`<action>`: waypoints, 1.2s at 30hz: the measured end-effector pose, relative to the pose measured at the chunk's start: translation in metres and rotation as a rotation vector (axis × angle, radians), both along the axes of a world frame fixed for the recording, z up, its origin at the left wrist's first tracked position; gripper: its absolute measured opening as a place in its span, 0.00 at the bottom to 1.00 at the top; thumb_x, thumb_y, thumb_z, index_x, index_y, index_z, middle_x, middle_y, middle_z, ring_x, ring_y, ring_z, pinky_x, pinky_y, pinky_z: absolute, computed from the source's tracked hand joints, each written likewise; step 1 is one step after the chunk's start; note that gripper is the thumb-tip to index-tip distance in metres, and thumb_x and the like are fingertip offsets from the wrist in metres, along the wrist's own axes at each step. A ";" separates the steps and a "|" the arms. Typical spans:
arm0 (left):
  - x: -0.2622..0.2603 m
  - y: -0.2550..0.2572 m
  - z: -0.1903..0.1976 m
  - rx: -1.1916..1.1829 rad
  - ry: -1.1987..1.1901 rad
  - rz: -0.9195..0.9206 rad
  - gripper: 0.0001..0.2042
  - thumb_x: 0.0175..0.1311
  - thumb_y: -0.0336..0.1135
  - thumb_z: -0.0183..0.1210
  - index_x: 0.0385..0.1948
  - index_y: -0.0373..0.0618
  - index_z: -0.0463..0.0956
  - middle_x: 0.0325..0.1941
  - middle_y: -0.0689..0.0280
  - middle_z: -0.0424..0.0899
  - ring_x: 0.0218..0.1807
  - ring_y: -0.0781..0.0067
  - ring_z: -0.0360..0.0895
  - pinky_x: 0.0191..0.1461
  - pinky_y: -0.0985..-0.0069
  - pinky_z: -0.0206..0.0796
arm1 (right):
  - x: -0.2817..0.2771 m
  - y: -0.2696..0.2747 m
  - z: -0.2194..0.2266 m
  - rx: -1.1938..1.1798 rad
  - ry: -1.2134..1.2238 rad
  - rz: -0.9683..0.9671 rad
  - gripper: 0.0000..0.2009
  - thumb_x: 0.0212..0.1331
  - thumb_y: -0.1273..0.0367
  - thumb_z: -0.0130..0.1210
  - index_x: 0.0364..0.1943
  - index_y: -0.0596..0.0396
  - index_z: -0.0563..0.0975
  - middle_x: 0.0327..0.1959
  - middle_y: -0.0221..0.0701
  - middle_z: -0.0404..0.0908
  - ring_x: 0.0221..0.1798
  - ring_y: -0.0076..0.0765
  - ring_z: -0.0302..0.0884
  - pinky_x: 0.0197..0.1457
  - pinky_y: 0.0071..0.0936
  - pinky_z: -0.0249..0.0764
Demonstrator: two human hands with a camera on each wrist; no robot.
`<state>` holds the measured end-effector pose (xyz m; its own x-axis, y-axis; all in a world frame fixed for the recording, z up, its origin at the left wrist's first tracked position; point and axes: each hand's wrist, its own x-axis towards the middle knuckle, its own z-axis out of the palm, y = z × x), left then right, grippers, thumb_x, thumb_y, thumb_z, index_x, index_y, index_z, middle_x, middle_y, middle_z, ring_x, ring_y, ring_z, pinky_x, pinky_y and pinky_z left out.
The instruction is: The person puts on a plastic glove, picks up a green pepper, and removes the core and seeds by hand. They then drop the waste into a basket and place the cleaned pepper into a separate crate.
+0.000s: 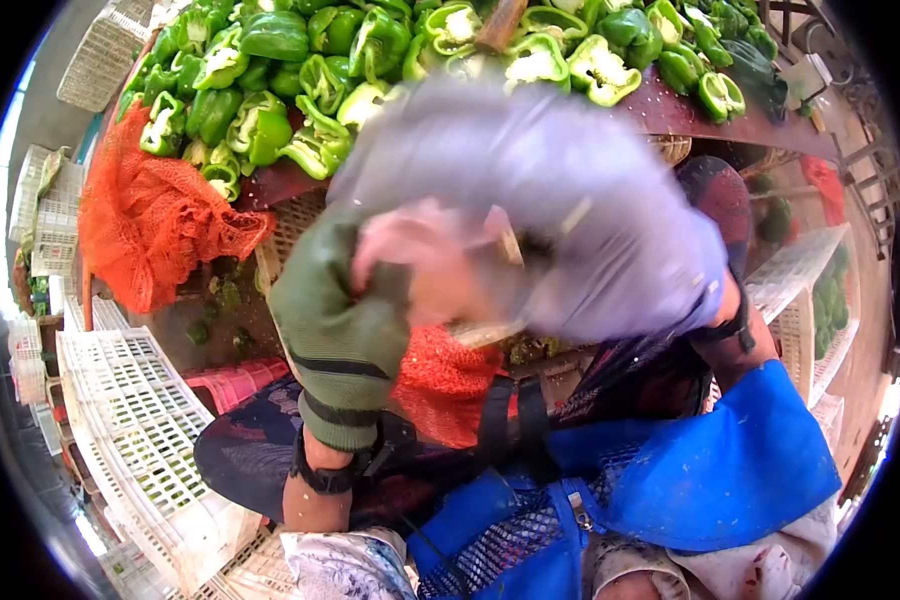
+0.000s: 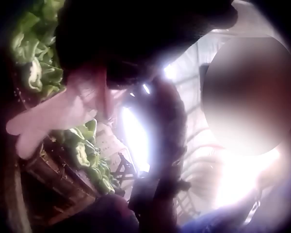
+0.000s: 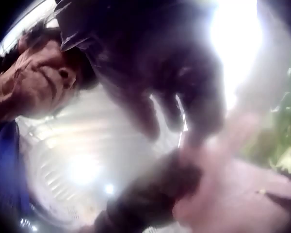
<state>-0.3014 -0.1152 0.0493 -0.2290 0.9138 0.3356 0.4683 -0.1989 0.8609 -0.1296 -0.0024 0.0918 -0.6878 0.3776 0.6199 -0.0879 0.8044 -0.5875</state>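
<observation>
Both hands are close together in front of the body, blurred in the head view. On the left, a green sleeve with black stripes point(image 1: 335, 350) leads to my left hand point(image 1: 415, 245) in a pink glove. In the left wrist view its pink fingers point(image 2: 31, 127) reach out straight. My right hand point(image 1: 525, 165) is a grey-lavender smear at the edge of the pepper pile. In the right wrist view its dark fingers point(image 3: 153, 119) overlap the pink glove point(image 3: 237, 194); I cannot tell whether they grip it. Cut green bell peppers point(image 1: 260, 130) lie heaped just beyond both hands.
A brown handle-like piece point(image 1: 500, 28) lies on the peppers. Orange-red netting point(image 1: 160, 220) hangs off the table's left corner, and red mesh point(image 1: 440, 385) lies between the knees. A white plastic crate point(image 1: 140, 410) stands left, another crate point(image 1: 790, 300) right. A blue apron point(image 1: 720, 470) covers the lap.
</observation>
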 end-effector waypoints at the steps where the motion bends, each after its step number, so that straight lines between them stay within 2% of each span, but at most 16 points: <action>1: -0.001 0.001 0.003 0.033 -0.016 0.096 0.16 0.50 0.19 0.57 0.43 0.37 0.78 0.43 0.58 0.83 0.43 0.66 0.80 0.51 0.73 0.71 | 0.008 -0.003 0.005 -0.177 -0.026 -0.074 0.11 0.58 0.68 0.61 0.44 0.55 0.79 0.43 0.36 0.80 0.39 0.33 0.80 0.43 0.29 0.76; 3: -0.007 0.000 0.006 0.174 0.049 0.159 0.13 0.55 0.23 0.59 0.43 0.36 0.79 0.47 0.61 0.83 0.47 0.71 0.80 0.54 0.75 0.70 | 0.023 -0.007 0.016 -0.550 -0.031 -0.230 0.16 0.64 0.60 0.60 0.45 0.59 0.79 0.40 0.33 0.83 0.40 0.25 0.79 0.46 0.26 0.76; 5: 0.008 -0.006 0.015 0.274 -0.054 0.239 0.14 0.55 0.24 0.61 0.45 0.36 0.79 0.48 0.61 0.83 0.49 0.70 0.79 0.55 0.75 0.70 | 0.025 -0.014 -0.015 -0.559 -0.275 -0.203 0.23 0.64 0.51 0.54 0.39 0.61 0.80 0.25 0.37 0.81 0.28 0.30 0.77 0.34 0.27 0.74; 7: 0.018 -0.018 0.008 0.383 0.063 0.232 0.15 0.55 0.26 0.63 0.46 0.38 0.80 0.49 0.60 0.82 0.48 0.69 0.80 0.54 0.74 0.72 | 0.026 -0.032 -0.034 -0.939 -0.392 -0.063 0.32 0.65 0.41 0.46 0.44 0.60 0.79 0.29 0.34 0.81 0.31 0.28 0.78 0.33 0.22 0.74; 9: 0.030 -0.032 0.000 0.387 0.282 0.253 0.19 0.52 0.30 0.66 0.48 0.40 0.80 0.48 0.58 0.83 0.47 0.65 0.80 0.51 0.72 0.73 | 0.026 -0.049 -0.046 -1.424 -0.164 0.146 0.34 0.65 0.38 0.42 0.50 0.58 0.76 0.38 0.34 0.81 0.35 0.29 0.78 0.35 0.22 0.76; 13: 0.052 -0.054 0.000 0.337 0.604 0.181 0.24 0.41 0.30 0.73 0.47 0.41 0.80 0.44 0.58 0.83 0.45 0.58 0.80 0.49 0.68 0.73 | 0.020 -0.070 -0.057 -1.740 0.295 0.316 0.39 0.64 0.37 0.42 0.63 0.59 0.67 0.55 0.36 0.76 0.53 0.32 0.77 0.58 0.33 0.75; 16: 0.062 -0.062 0.002 0.328 0.704 0.215 0.23 0.43 0.31 0.72 0.46 0.42 0.80 0.43 0.59 0.83 0.44 0.58 0.80 0.50 0.67 0.73 | 0.039 -0.068 -0.061 -1.552 0.275 0.491 0.49 0.58 0.32 0.43 0.69 0.62 0.59 0.68 0.39 0.65 0.69 0.37 0.62 0.73 0.39 0.57; 19: 0.057 -0.066 -0.012 0.324 0.645 0.217 0.16 0.54 0.38 0.65 0.45 0.46 0.80 0.45 0.60 0.80 0.43 0.53 0.79 0.48 0.63 0.72 | 0.051 -0.069 -0.052 -1.139 0.095 0.293 0.38 0.63 0.48 0.56 0.67 0.62 0.61 0.61 0.36 0.73 0.61 0.34 0.72 0.67 0.32 0.66; 20: 0.057 -0.065 -0.014 0.326 0.600 0.219 0.16 0.54 0.32 0.64 0.46 0.43 0.78 0.46 0.61 0.80 0.44 0.60 0.80 0.49 0.67 0.73 | 0.050 -0.074 -0.055 -1.111 0.134 0.187 0.36 0.60 0.50 0.59 0.65 0.62 0.64 0.57 0.36 0.75 0.58 0.33 0.73 0.63 0.31 0.69; 23: 0.068 -0.056 -0.031 0.189 -0.257 0.281 0.17 0.53 0.26 0.64 0.47 0.39 0.76 0.47 0.62 0.81 0.46 0.69 0.79 0.51 0.72 0.73 | 0.051 -0.076 -0.068 -0.814 0.077 -0.253 0.33 0.56 0.52 0.65 0.60 0.59 0.70 0.48 0.37 0.78 0.49 0.32 0.77 0.55 0.30 0.75; 24: 0.066 -0.053 -0.033 0.132 -0.378 0.335 0.19 0.51 0.23 0.65 0.47 0.36 0.75 0.47 0.62 0.81 0.47 0.73 0.77 0.54 0.75 0.72 | 0.049 -0.081 -0.070 -0.657 0.199 -0.328 0.30 0.53 0.52 0.68 0.55 0.54 0.73 0.41 0.35 0.78 0.42 0.29 0.78 0.45 0.27 0.78; 25: 0.064 -0.052 -0.037 0.114 -0.417 0.318 0.19 0.52 0.23 0.65 0.47 0.36 0.75 0.47 0.62 0.81 0.47 0.73 0.78 0.54 0.75 0.72 | 0.052 -0.090 -0.050 -0.586 0.124 -0.316 0.23 0.53 0.56 0.68 0.50 0.51 0.76 0.39 0.33 0.78 0.37 0.29 0.79 0.39 0.25 0.78; 27: 0.059 -0.050 -0.050 0.071 -0.492 0.275 0.18 0.52 0.24 0.65 0.47 0.35 0.75 0.46 0.62 0.82 0.47 0.73 0.78 0.54 0.76 0.71 | 0.059 -0.104 -0.049 -0.047 0.043 -0.131 0.17 0.54 0.66 0.66 0.45 0.56 0.77 0.42 0.33 0.78 0.39 0.34 0.80 0.41 0.29 0.77; 29: 0.058 -0.048 -0.058 0.026 -0.673 0.203 0.18 0.54 0.27 0.67 0.46 0.34 0.76 0.46 0.63 0.82 0.46 0.74 0.78 0.54 0.77 0.70 | 0.053 -0.119 -0.051 -0.032 0.092 0.026 0.13 0.54 0.73 0.62 0.44 0.55 0.78 0.43 0.36 0.79 0.40 0.43 0.80 0.39 0.34 0.76; 31: 0.072 -0.046 -0.053 0.007 -0.739 0.185 0.17 0.55 0.28 0.66 0.46 0.34 0.76 0.46 0.63 0.82 0.46 0.74 0.79 0.53 0.78 0.70 | 0.044 -0.119 -0.060 -0.044 0.135 -0.083 0.17 0.51 0.76 0.61 0.47 0.55 0.77 0.45 0.37 0.78 0.42 0.49 0.79 0.40 0.36 0.76; 36: 0.093 -0.052 -0.046 -0.003 -0.725 0.235 0.16 0.58 0.26 0.62 0.49 0.35 0.77 0.47 0.62 0.83 0.47 0.76 0.79 0.53 0.79 0.72 | 0.045 -0.114 -0.077 -0.013 -0.095 -0.230 0.13 0.55 0.72 0.51 0.46 0.56 0.75 0.49 0.40 0.76 0.46 0.47 0.78 0.45 0.38 0.76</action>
<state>-0.2083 -0.1675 0.0036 -0.5796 0.8145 0.0243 -0.1849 -0.1605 0.9696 -0.0843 -0.1163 0.0153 -0.6375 0.5384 0.5511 0.1527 0.7894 -0.5946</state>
